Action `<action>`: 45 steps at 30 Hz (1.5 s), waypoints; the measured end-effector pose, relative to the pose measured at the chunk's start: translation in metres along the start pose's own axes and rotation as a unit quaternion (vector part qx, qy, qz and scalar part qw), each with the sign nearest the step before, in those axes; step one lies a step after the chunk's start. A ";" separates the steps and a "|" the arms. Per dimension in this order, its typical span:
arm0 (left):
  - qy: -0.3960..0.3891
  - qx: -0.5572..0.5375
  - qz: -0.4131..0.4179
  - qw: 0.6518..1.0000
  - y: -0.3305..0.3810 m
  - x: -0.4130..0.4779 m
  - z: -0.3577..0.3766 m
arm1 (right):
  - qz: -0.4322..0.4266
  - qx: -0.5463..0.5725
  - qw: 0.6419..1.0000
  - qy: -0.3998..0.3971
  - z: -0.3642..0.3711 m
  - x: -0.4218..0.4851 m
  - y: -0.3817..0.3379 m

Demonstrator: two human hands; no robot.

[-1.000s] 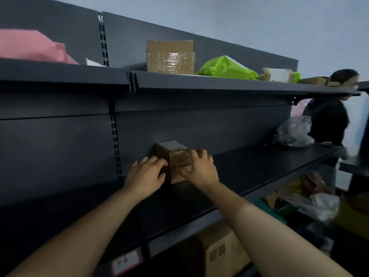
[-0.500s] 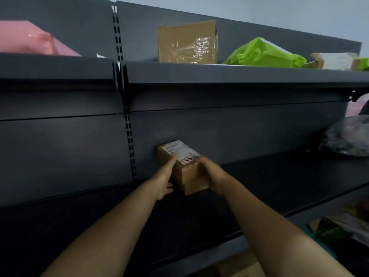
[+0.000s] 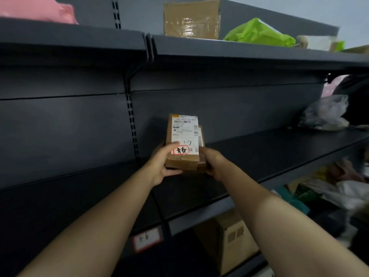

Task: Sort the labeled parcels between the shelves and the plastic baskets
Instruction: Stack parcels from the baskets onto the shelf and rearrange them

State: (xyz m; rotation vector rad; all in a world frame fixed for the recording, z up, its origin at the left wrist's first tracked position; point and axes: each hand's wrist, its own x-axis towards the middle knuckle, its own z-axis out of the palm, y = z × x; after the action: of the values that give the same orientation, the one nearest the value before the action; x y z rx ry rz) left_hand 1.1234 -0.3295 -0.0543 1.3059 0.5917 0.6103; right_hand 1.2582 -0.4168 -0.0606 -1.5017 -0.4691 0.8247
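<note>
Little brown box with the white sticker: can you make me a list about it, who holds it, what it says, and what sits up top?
Thing: small brown cardboard parcel, label facing the camera
Label: white paper shipping label, handwritten "1-7" and a red-ringed mark
Left hand: grips the lower left edge, thumb on the label
Right hand: grips the lower right side
Place: held in front of the dark metal middle shelf
Top shelf: taped brown cardboard box, lime green plastic bag, pink plastic bag
</note>
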 end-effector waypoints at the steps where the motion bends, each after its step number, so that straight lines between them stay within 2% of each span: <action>1: -0.012 -0.001 0.000 1.000 -0.001 -0.009 -0.002 | -0.014 -0.006 1.000 0.015 0.002 -0.011 0.001; 7: -0.057 -0.031 -0.012 0.998 -0.013 -0.066 -0.001 | -0.087 0.038 0.991 0.095 0.003 -0.089 0.024; 10: -0.080 -0.022 -0.018 0.996 -0.017 -0.095 0.011 | -0.108 0.023 0.982 0.153 -0.007 -0.123 0.041; 12: -0.109 -0.019 -0.030 0.993 -0.021 -0.116 0.028 | -0.102 0.008 0.973 0.207 -0.023 -0.151 0.050; 18: -0.205 0.017 -0.062 0.977 -0.052 -0.179 0.098 | -0.060 0.026 0.959 0.277 -0.091 -0.246 0.086; 22: -0.271 0.035 -0.116 0.955 -0.087 -0.234 0.160 | -0.023 0.051 0.941 0.333 -0.151 -0.324 0.126; 30: -0.400 0.055 -0.162 0.900 -0.173 -0.382 0.294 | 0.043 0.164 0.882 0.440 -0.273 -0.517 0.219; 35: -0.427 0.025 -0.162 0.889 -0.221 -0.459 0.357 | 0.058 0.222 0.834 0.501 -0.330 -0.622 0.269; 39: -0.443 0.020 -0.191 0.876 -0.253 -0.497 0.395 | 0.064 0.239 0.805 0.540 -0.360 -0.682 0.306; 42: -0.475 0.047 -0.211 0.853 -0.282 -0.515 0.419 | 0.083 0.249 0.785 0.561 -0.378 -0.711 0.328; 45: -0.484 0.073 -0.215 0.845 -0.309 -0.527 0.438 | 0.096 0.244 0.764 0.590 -0.397 -0.724 0.352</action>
State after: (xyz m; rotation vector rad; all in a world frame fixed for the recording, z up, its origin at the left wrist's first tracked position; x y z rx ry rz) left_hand 1.0837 -1.0524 -0.2575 1.3678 0.0611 -0.4923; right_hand 1.0076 -1.2531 -0.2706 -1.2757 0.8075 -0.0018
